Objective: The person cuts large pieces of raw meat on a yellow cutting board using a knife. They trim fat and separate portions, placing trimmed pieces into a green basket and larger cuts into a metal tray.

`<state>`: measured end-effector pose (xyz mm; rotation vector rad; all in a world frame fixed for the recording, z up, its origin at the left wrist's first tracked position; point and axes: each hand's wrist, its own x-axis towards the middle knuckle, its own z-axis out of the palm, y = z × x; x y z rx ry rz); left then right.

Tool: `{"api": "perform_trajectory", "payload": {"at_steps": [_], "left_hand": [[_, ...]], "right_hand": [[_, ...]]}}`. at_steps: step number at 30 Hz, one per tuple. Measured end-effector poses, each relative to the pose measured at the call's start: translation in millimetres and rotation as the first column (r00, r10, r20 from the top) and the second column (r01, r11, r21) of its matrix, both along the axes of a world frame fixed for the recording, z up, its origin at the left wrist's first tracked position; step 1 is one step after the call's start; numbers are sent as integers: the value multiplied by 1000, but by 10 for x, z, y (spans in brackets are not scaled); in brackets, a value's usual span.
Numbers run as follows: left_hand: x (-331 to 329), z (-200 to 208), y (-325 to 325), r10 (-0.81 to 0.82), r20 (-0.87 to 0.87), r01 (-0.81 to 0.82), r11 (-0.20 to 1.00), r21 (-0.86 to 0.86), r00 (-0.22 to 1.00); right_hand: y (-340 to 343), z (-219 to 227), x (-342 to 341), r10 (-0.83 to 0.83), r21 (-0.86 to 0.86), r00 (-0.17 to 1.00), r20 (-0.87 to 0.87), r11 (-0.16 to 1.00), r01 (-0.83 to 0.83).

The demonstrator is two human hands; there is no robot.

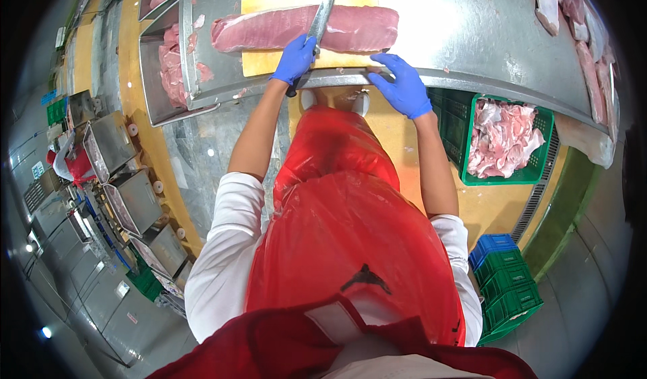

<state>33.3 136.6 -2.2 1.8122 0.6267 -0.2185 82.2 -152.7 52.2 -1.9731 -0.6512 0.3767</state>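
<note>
A long, pale pink meat loin (360,28) lies across a yellow cutting board (263,63) on the metal table. My left hand (294,59), in a blue glove, is closed on a knife (325,11). The blade points away from me and passes over the middle of the loin; part of the dark handle shows below the hand. Over the table's near edge, by the board's right corner, is my right hand (406,90), also blue-gloved. Its fingers are apart and hold nothing, with the fingertips just short of the loin's right end.
Metal bins (149,75) with meat pieces stand left of the metal table (472,25). A green crate (465,143) of trimmings sits below its right side. More meat cuts (550,1) lie far right. Stacked crates (505,278) stand at lower right. Another person (81,166) is far left.
</note>
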Motion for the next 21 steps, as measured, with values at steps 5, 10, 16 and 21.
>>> {"api": "perform_trajectory", "payload": {"at_steps": [5, 10, 16, 21], "left_hand": [[-228, -37, -56, -56, -50, 60, 996, 72, 997], [83, 56, -160, -115, 107, 97, 982, 163, 988], [44, -245, -405, -59, 166, 28, 982, 185, 984], [-61, -395, -1104, -219, 138, 162, 928, 335, 966]], "right_hand": [[98, -151, -24, -9, -55, 1000, 23, 998, 10], [94, -307, -63, -124, -74, 978, -171, 991, 113], [52, -511, -8, -249, -25, 923, -292, 967, 253], [40, -309, 181, -280, 47, 947, -157, 956, 291]]}}
